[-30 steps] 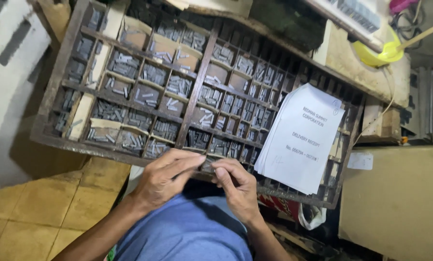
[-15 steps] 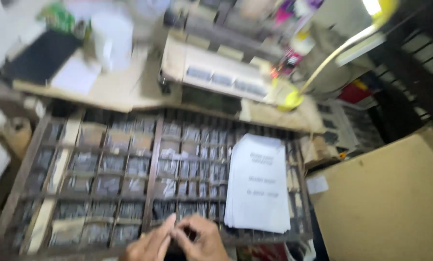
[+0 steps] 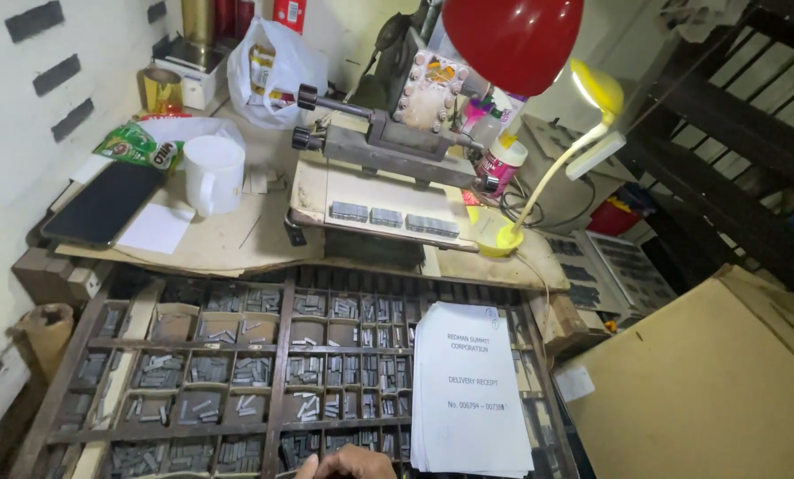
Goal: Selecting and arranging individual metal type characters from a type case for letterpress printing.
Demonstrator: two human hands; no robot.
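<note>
Only the top of one hand, seemingly my right hand [image 3: 348, 463], shows at the bottom edge; its fingers are cut off by the frame. It sits over the near rim of a wooden type case [image 3: 283, 355], whose many small compartments hold grey metal type pieces [image 3: 211, 410]. A stack of white printed sheets [image 3: 468, 390] lies on the right part of the case, just right of the hand. My left hand is out of sight below the frame.
Behind the case is a bench with a small metal press [image 3: 388, 146], a white mug [image 3: 212, 173], a black phone [image 3: 104, 204], a white plastic bag [image 3: 268, 62], a yellow desk lamp [image 3: 592, 93] and a red lamp shade [image 3: 512, 40]. Brown cardboard [image 3: 707, 381] stands at the right.
The view has tilted up from the type case to the bench behind it. Both hands, together at the case's near edge before, have dropped almost out of the frame.
</note>
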